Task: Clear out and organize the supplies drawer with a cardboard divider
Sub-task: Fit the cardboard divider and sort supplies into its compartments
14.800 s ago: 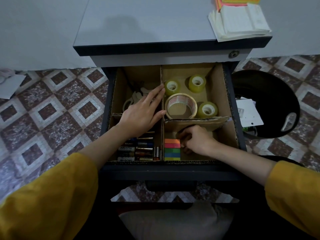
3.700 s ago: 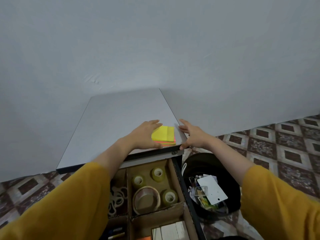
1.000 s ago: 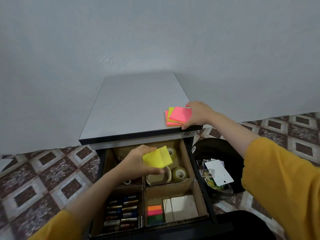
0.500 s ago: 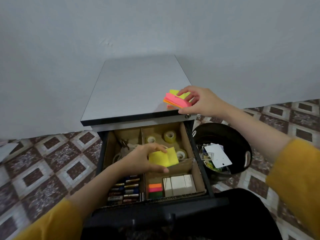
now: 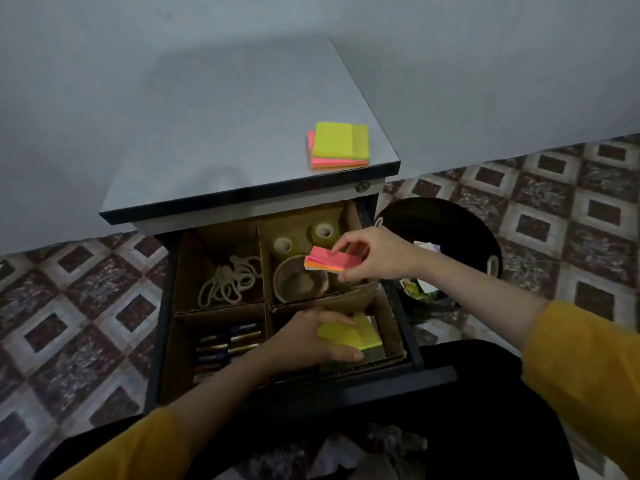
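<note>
Hands apart over the open drawer (image 5: 346, 388), each holding a sticky pad.
Left hand (image 5: 311, 337) grips yellow pad (image 5: 360, 337) in the cardboard divider (image 5: 265, 271) cell beneath it, batteries (image 5: 228, 344) just left; beyond, right hand (image 5: 377, 258) pinches pink pad (image 5: 329, 263) above tape rolls (image 5: 299, 284); pad stack (image 5: 339, 148) farther off on cabinet top (image 5: 242, 133).

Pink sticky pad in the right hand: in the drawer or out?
Out. The right hand pinches the pink pad above the tape rolls, not set down in any compartment.
</note>
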